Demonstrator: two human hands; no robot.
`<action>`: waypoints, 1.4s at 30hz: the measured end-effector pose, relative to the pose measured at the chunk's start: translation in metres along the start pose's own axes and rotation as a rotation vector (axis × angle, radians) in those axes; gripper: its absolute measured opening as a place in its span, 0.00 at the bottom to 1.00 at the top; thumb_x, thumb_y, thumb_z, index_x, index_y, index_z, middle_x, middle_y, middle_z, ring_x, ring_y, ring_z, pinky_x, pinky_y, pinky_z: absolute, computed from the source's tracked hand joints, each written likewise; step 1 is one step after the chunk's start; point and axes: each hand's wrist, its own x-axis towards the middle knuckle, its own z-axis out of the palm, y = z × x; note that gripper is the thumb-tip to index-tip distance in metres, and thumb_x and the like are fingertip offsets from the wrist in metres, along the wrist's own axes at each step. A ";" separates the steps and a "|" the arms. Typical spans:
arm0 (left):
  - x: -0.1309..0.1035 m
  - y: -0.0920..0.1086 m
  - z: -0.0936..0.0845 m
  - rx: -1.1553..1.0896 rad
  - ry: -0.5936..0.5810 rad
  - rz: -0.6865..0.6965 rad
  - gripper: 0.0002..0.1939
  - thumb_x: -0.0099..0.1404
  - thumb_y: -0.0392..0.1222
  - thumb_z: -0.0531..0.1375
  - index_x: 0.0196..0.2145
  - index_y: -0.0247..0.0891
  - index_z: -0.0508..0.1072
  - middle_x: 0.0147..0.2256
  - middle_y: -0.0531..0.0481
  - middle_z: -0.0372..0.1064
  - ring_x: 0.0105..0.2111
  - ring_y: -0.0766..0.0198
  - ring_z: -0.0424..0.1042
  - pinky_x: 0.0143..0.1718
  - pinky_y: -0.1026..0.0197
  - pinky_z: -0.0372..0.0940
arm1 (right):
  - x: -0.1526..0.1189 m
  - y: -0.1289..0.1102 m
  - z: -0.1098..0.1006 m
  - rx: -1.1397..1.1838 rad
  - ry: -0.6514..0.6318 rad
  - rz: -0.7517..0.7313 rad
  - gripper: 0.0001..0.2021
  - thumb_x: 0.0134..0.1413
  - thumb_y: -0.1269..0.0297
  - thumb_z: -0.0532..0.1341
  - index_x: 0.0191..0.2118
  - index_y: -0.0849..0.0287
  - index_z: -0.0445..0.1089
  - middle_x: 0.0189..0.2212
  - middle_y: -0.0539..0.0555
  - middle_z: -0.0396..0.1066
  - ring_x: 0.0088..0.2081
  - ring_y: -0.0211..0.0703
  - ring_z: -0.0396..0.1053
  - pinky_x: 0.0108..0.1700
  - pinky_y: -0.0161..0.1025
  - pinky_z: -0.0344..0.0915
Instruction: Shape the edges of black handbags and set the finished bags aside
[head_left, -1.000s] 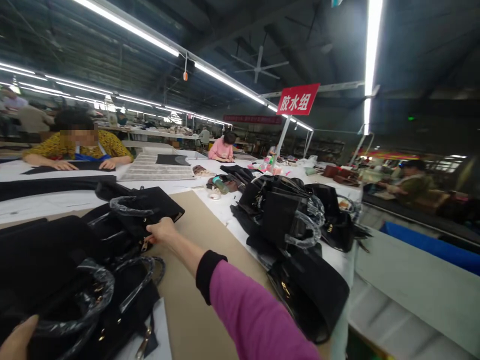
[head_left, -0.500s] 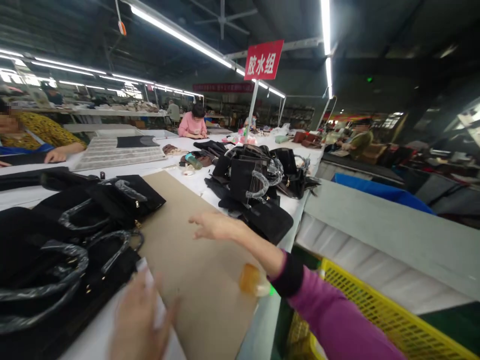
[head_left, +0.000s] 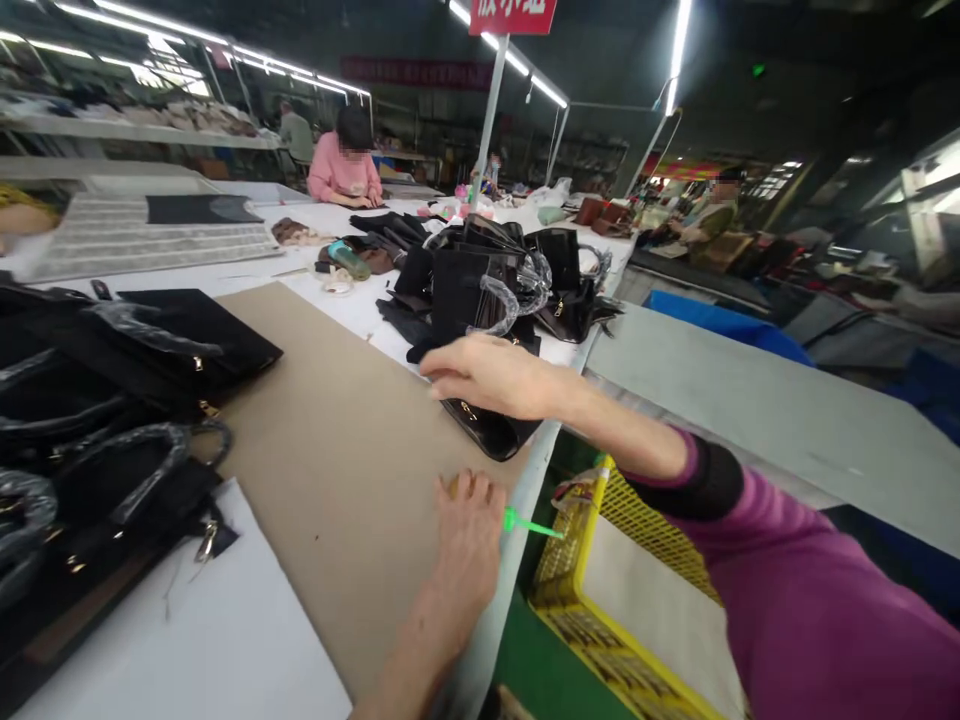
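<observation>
My left hand is closed around a small glue bottle on the brown board. Its green nozzle sticks out to the right past the table edge, and the hand hides most of its body. Farther forward, my right hand is palm down with bent fingers on a black bag at the front of a pile. A glossy edge and a gold zipper pull show below this hand. Where the fingers meet the bag is partly hidden. The brown board lies under both hands.
Black bags with plastic-wrapped handles cover the left side, near a white sheet. More black bags are heaped ahead. A yellow crate stands below the table's right edge. A person in pink works across the table.
My left hand has moved right from the white sheet and taken hold of the glue bottle. My right hand has reached the black bag, which has shifted towards me. The view has tilted down.
</observation>
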 end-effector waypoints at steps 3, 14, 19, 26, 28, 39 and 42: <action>-0.007 -0.014 -0.005 -0.171 0.044 -0.015 0.10 0.56 0.35 0.54 0.38 0.39 0.67 0.44 0.46 0.63 0.47 0.52 0.58 0.45 0.49 0.56 | -0.064 0.032 0.023 0.031 0.277 0.342 0.12 0.57 0.60 0.50 0.40 0.56 0.67 0.33 0.49 0.71 0.34 0.37 0.67 0.36 0.34 0.59; -0.068 -0.078 0.006 -0.760 0.479 -0.570 0.32 0.50 0.57 0.57 0.47 0.34 0.62 0.46 0.42 0.65 0.47 0.49 0.63 0.51 0.49 0.55 | -0.072 0.066 0.182 0.215 0.641 1.068 0.45 0.41 0.50 0.61 0.62 0.57 0.38 0.62 0.66 0.37 0.54 0.65 0.55 0.48 0.53 0.58; -0.070 -0.077 0.019 -0.720 0.584 -0.576 0.34 0.50 0.59 0.56 0.49 0.33 0.62 0.47 0.41 0.64 0.49 0.49 0.61 0.54 0.48 0.52 | -0.041 0.121 0.171 0.240 0.818 1.007 0.29 0.52 0.69 0.50 0.61 0.58 0.44 0.59 0.64 0.48 0.54 0.54 0.57 0.51 0.49 0.57; -0.066 -0.079 0.026 -0.781 0.561 -0.584 0.32 0.51 0.58 0.56 0.48 0.34 0.61 0.48 0.41 0.63 0.50 0.50 0.60 0.55 0.49 0.51 | -0.036 0.192 0.144 0.235 0.939 0.825 0.17 0.57 0.63 0.54 0.52 0.59 0.59 0.52 0.57 0.59 0.50 0.47 0.60 0.50 0.52 0.58; -0.066 -0.078 0.028 -0.788 0.612 -0.589 0.31 0.52 0.57 0.55 0.48 0.34 0.61 0.48 0.42 0.62 0.51 0.50 0.60 0.56 0.50 0.49 | -0.031 0.200 0.143 0.236 0.960 0.814 0.17 0.56 0.61 0.55 0.50 0.59 0.60 0.51 0.56 0.60 0.49 0.47 0.61 0.49 0.52 0.59; -0.070 -0.082 0.044 -0.798 0.686 -0.548 0.29 0.56 0.53 0.54 0.50 0.32 0.59 0.50 0.40 0.60 0.53 0.52 0.57 0.57 0.49 0.48 | -0.037 0.191 0.159 0.208 0.748 0.880 0.23 0.54 0.68 0.46 0.57 0.60 0.53 0.50 0.60 0.63 0.50 0.47 0.62 0.50 0.45 0.59; -0.073 -0.083 0.044 -0.784 0.680 -0.540 0.30 0.55 0.52 0.55 0.52 0.33 0.57 0.52 0.40 0.58 0.54 0.51 0.56 0.57 0.48 0.47 | -0.061 0.176 0.153 0.163 0.610 0.954 0.27 0.51 0.60 0.51 0.57 0.64 0.53 0.40 0.66 0.69 0.41 0.57 0.68 0.42 0.52 0.62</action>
